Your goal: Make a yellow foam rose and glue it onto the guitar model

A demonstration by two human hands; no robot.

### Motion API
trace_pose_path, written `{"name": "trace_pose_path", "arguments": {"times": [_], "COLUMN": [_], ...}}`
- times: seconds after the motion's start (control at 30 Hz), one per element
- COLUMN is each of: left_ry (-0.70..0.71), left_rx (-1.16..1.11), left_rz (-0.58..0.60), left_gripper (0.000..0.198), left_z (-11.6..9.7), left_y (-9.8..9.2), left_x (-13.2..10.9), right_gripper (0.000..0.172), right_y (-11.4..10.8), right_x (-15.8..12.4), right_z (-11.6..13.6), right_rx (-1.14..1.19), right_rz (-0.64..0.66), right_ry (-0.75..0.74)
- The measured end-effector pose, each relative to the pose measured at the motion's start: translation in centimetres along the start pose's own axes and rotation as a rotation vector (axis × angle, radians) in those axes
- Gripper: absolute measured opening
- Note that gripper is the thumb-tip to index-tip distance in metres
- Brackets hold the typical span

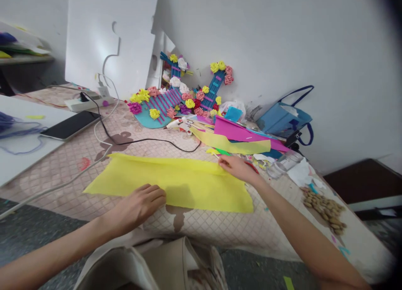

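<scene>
A long sheet of yellow paper [179, 181] lies across the front of the table, its far edge folded or raised a little. My left hand [147, 204] rests on the sheet's near edge, left of its middle, with bent fingers pressed together. At the far right edge, my right hand [234, 166] is closed with fingertips on a thin pale stick [216, 155] that meets the paper there. Red-handled scissors [252, 167] lie partly behind my right wrist.
Behind are a glue gun [179, 123], paper-flower decorations [169, 101] and magenta paper [241, 133]. A black cable [150, 140] crosses the table. The phone [70, 125] lies left; peanuts [325, 210], a clear container [284, 164] and a blue bag [282, 118] are right.
</scene>
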State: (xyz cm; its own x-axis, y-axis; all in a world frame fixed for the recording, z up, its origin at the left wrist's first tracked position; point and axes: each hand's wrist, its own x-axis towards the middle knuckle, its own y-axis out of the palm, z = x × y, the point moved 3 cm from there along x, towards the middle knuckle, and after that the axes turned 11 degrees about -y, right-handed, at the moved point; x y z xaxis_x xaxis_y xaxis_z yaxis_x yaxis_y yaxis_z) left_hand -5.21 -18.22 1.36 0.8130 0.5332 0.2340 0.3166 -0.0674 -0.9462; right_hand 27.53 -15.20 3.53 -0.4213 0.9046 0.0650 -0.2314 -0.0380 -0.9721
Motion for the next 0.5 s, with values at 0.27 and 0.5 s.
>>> {"name": "trace_pose_path", "arguments": {"times": [0.27, 0.5], "left_ry": [0.003, -0.040], "left_rx": [-0.041, -0.048], "left_rz": [0.047, 0.055], "left_gripper": [0.020, 0.021], "left_z": [0.0, 0.4], "left_y": [0.2, 0.9], "left_x": [-0.9, -1.5], "right_gripper": [0.013, 0.015], "right_y": [1.6, 1.4], "right_x": [4.0, 1.1], "right_z": [-3.5, -0.9], "right_rx": [-0.035, -0.102], "right_rz": [0.013, -0.102], "right_ry": [-0.003, -0.014]}}
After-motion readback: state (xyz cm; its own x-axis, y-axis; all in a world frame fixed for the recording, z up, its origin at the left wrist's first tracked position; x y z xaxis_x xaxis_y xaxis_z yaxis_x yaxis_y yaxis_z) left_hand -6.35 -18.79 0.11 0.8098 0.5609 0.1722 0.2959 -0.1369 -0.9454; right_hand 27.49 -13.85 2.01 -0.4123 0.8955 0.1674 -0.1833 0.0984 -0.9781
